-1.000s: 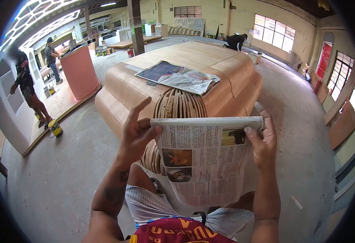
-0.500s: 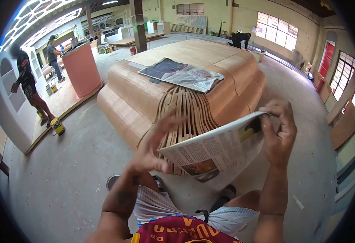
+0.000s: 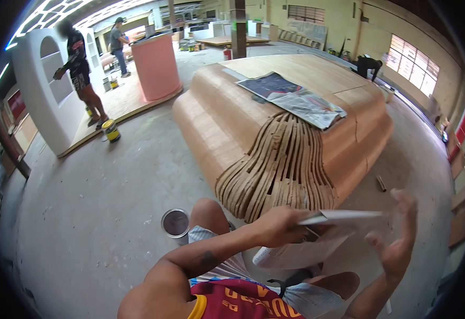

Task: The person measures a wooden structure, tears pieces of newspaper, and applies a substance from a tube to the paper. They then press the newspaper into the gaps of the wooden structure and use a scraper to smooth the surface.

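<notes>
My left hand (image 3: 283,226) is closed on the left end of a newspaper sheet (image 3: 291,256), which is folded and sags over my lap. My right hand (image 3: 397,239) has its fingers spread beside the sheet's right end, blurred by motion; it appears to hold nothing. Just beyond the sheet stands a large curved wooden form (image 3: 211,135). Its near corner is built of thin wooden ribs (image 3: 280,165) with gaps between them. On top of the form lies another spread newspaper (image 3: 301,101).
An open can (image 3: 176,223) stands on the floor by my left knee. Farther left are a yellow-labelled can (image 3: 111,131), a standing person (image 3: 77,64) and a pink curved counter (image 3: 157,69). Another person (image 3: 368,66) bends behind the form. A small scrap (image 3: 381,184) lies at right.
The newspaper has passed from my right hand to my left and folded over. My right hand has let go and opened. The view has turned left.
</notes>
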The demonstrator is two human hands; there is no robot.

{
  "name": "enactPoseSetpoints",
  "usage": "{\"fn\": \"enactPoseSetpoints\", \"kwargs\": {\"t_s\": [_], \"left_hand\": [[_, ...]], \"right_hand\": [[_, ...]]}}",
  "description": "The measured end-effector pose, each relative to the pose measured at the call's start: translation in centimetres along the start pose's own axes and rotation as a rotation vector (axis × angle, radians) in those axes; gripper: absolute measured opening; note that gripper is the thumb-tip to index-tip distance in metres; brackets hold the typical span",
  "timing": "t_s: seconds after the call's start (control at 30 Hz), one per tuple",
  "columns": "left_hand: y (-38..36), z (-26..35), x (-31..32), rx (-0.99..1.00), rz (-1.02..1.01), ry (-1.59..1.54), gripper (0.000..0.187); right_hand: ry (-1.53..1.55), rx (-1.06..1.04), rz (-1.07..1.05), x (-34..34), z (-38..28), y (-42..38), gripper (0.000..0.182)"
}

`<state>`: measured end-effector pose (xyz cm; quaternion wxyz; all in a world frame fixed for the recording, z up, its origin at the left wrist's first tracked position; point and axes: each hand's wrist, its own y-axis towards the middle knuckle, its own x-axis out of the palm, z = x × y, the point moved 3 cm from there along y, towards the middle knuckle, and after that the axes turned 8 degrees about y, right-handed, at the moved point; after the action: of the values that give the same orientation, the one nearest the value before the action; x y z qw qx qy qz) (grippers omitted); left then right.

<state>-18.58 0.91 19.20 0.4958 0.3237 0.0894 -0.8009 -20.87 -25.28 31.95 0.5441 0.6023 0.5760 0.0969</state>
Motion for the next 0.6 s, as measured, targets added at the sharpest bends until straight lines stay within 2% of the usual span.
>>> {"fn": "enactPoseSetpoints", "kwargs": {"t_s": [0.07,0.13,0.2,0.27,0.33,0.43,0.53,0.6], "left_hand": [[0.8,1.2,0.1,0.101,-0.131,0.335,0.039],[0.7,1.2,0.4,0.190,-0.017,0.215,0.043],[0.2,2.1,-0.6,0.249,0.119,0.044,0.042],[-0.6,0.3,-0.2,0.211,0.154,0.133,0.038],[-1.3,-2.8,0.8,0.013,-0.004,0.258,0.035],[-2.7,-4.9,0.2,-0.050,0.096,0.188,0.030],[-3.5,-4.4,-3.2,-0.058,0.228,0.248,0.024],[-3.8,-4.1,-5.3,-0.265,0.172,0.078,0.019]], "right_hand": [[0.069,0.051,-0.250,1.3,0.2,-1.1,0.030],[0.149,0.090,-0.599,2.5,2.6,-2.3,0.027],[0.264,0.185,-0.416,2.9,2.9,-2.6,0.019],[0.354,0.215,-0.285,3.1,3.2,-2.7,0.016],[0.405,0.185,-0.209,2.8,4.0,-2.8,0.014],[0.235,0.067,-0.114,2.9,5.0,-2.6,0.012],[0.096,0.197,-0.114,4.1,7.2,-4.5,0.015],[0.202,0.271,-0.058,5.7,8.5,-4.5,0.018]]}}
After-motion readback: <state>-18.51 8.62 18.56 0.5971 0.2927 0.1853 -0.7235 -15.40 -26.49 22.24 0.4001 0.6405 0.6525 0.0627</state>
